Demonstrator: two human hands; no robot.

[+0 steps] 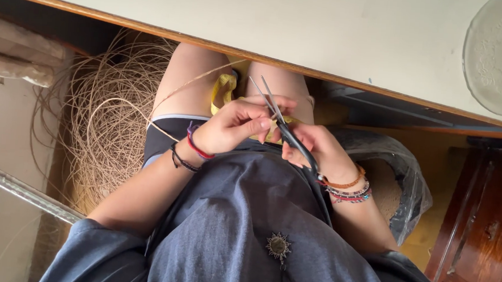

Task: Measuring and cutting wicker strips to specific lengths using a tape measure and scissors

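Cane coil sits far left on the floor, loose loops sprawling beside the knee; one strand runs taut from it across the thigh to the hands. Left hand is pinched shut on that strand and a yellow piece in the lap. Scissors sit blades apart, tips just beside the left fingertips — likely nick risk if the strand slips or jerks. Right hand is clamped on the scissor handles. Tabletop edge hangs close above the knees, so little lift room. Plastic bag and wooden cabinet crowd the right elbow.
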